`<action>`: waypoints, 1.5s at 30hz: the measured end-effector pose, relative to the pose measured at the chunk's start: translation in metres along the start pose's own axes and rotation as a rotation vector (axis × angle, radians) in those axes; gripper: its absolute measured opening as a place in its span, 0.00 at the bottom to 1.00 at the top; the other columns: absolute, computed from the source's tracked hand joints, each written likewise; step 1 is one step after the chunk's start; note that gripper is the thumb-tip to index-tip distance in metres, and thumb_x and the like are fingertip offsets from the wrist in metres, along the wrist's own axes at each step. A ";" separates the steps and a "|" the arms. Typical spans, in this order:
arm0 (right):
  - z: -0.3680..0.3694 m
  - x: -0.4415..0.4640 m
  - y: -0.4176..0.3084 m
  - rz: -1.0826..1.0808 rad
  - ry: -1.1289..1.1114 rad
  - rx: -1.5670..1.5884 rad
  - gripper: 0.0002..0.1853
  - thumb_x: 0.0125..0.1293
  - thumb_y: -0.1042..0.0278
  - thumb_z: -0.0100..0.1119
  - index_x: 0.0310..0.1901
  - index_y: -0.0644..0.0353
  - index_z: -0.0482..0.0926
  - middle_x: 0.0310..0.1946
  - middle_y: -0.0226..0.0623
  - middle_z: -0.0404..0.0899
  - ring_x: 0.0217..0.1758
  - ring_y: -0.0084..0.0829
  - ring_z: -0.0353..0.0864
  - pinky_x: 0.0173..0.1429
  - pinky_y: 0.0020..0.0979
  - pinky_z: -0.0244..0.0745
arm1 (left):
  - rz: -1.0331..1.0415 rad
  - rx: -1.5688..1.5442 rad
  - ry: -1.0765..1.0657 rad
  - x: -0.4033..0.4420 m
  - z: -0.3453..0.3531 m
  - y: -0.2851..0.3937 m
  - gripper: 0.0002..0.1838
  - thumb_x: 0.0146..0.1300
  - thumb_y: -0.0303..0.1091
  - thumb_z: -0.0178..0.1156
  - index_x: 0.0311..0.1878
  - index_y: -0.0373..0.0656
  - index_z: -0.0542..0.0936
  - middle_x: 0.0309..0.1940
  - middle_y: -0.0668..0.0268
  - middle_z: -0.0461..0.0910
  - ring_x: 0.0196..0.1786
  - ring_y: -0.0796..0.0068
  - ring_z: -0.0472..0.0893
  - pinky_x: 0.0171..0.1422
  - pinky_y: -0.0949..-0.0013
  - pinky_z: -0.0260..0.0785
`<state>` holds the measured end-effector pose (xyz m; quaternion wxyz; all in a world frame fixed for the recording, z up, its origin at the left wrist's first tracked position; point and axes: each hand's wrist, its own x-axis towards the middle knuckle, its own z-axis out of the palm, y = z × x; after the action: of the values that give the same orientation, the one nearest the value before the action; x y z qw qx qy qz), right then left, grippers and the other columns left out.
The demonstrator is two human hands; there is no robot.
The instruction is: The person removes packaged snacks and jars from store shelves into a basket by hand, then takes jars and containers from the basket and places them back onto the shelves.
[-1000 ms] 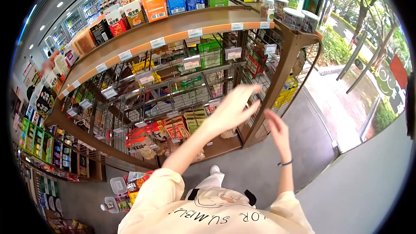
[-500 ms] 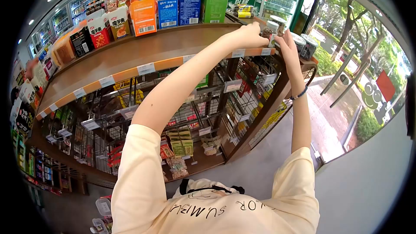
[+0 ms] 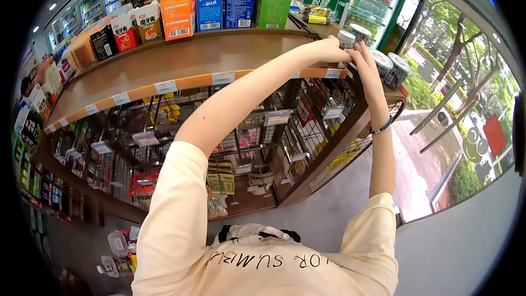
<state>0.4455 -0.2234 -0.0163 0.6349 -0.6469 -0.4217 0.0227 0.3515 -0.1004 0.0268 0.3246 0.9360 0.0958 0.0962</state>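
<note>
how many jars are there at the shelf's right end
4: first jar beside the left hand, second jar behind it, third jar and fourth jar to the right of the right hand. More may be hidden.

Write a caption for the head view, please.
Left hand and right hand at a lidded jar by one end of the brown shelf.

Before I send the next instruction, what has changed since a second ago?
The left hand and right hand have risen from in front of the rack to the small jar at the right end of the top shelf, meeting it from either side. How firmly they hold it is hidden. The orange box and green box stayed put.
</note>
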 end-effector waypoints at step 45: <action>0.171 -0.434 -0.044 -0.018 -0.788 0.460 0.26 0.66 0.68 0.35 0.65 0.65 0.53 0.66 0.50 0.44 0.68 0.46 0.50 0.67 0.43 0.50 | -0.555 -0.436 1.157 -0.465 0.245 -0.024 0.43 0.54 0.33 0.55 0.67 0.35 0.41 0.64 0.45 0.49 0.66 0.47 0.51 0.67 0.57 0.48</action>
<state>0.0469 -0.3431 -0.2322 0.5534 -0.4275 -0.6207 0.3546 -0.0395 -0.3385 -0.2324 0.4151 0.5875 0.4693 0.5121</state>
